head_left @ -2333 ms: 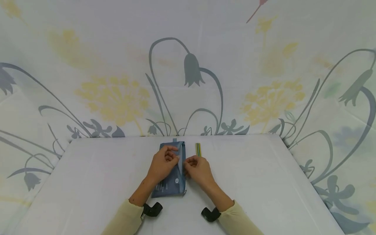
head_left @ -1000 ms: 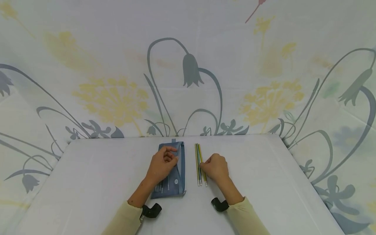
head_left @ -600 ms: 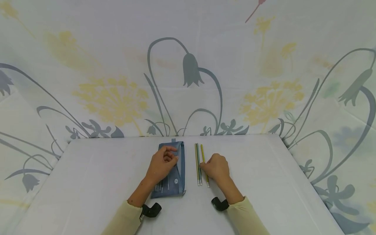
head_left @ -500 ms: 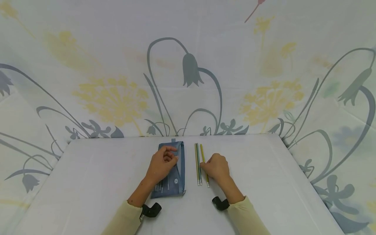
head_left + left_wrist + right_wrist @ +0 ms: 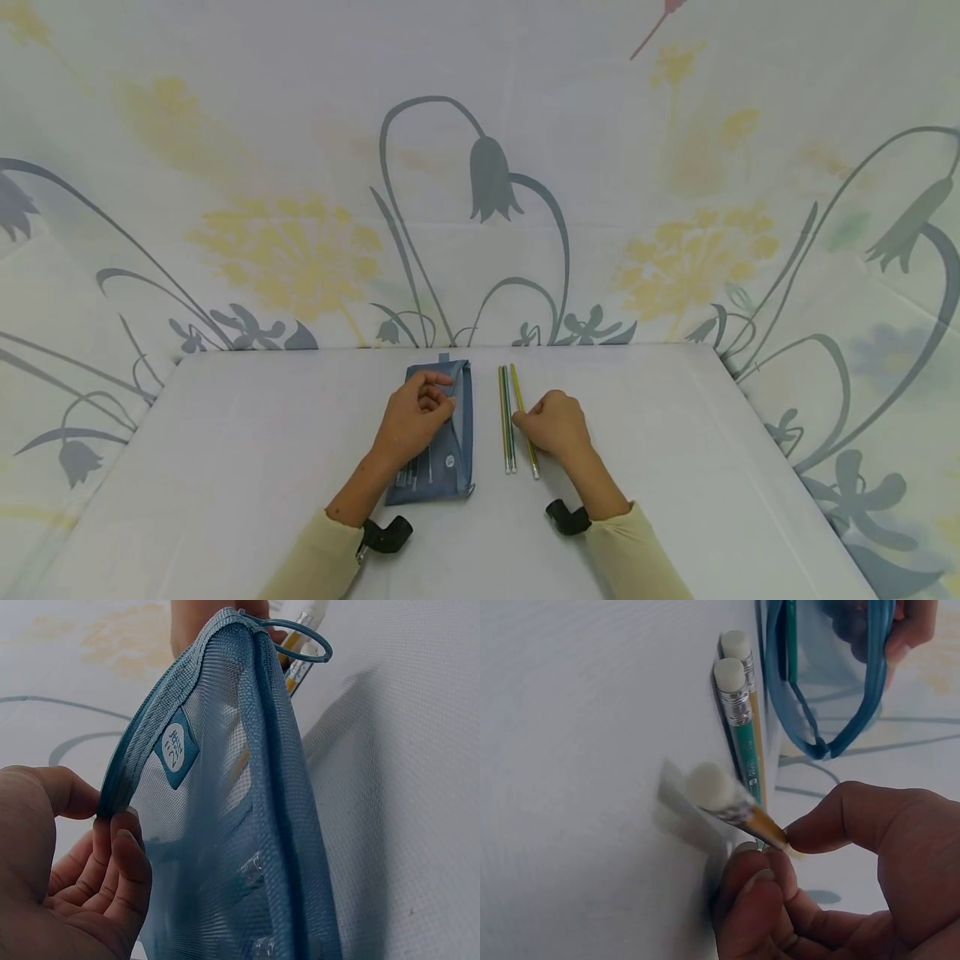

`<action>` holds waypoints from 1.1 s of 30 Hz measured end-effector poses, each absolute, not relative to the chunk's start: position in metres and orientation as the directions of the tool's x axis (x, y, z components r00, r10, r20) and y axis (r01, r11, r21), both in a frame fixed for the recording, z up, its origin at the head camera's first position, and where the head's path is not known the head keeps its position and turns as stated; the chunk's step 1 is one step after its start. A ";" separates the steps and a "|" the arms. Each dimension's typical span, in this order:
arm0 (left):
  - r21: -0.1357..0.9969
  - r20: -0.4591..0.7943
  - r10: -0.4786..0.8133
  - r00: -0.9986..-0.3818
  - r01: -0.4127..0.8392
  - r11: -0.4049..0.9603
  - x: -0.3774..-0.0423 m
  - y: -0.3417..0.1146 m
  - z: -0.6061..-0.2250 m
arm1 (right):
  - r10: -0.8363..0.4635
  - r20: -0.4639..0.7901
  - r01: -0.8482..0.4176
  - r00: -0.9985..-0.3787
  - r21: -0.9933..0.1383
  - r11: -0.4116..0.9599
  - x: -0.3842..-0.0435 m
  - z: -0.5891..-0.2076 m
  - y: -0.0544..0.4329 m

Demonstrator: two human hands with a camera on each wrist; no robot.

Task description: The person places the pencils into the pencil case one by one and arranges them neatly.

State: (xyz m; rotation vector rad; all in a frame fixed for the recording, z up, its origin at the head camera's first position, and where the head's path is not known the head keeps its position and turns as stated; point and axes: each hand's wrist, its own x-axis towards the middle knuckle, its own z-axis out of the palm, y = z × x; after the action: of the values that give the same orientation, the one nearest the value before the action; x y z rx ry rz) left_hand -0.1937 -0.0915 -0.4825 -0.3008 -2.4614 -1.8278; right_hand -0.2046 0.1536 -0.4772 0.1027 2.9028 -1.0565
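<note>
My left hand pinches the zip edge of a blue mesh pencil case and keeps its mouth spread, as the right wrist view shows. Two pencils lie side by side on the white table to the right of the case: a green pencil and a yellowish pencil, white erasers toward me. Just right of them, my right hand pinches a yellow pencil between thumb and fingers, around its middle. Its eraser points toward me, and it slants slightly away from the pair.
The white table reaches back to a flower-printed cloth, which also hangs at both sides. A zip pull loop sticks out at the near corner of the case. Black wrist mounts sit by both cuffs.
My right hand has gone from beside the case to the right, and pinches the yellow pencil, which has come apart from the other two. The left hand stays at the case.
</note>
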 end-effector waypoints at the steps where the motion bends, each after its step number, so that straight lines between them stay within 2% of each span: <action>1: 0.941 0.163 0.118 -0.980 0.190 0.279 -0.194 -0.092 -0.482 | 0.044 -0.068 0.078 -0.997 -0.639 0.765 -0.205 -0.476 0.154; 33: 0.939 0.161 0.115 -0.980 0.188 0.288 -0.194 -0.090 -0.484 | -0.046 0.022 -0.047 -0.999 -0.738 0.673 -0.194 -0.465 0.133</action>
State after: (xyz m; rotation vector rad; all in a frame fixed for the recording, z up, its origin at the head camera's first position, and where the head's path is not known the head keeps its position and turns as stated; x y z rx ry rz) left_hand -0.1943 -0.0904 -0.4835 -0.2903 -2.4704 -1.8156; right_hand -0.1937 0.1334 -0.4653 -0.0798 2.8749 -1.2682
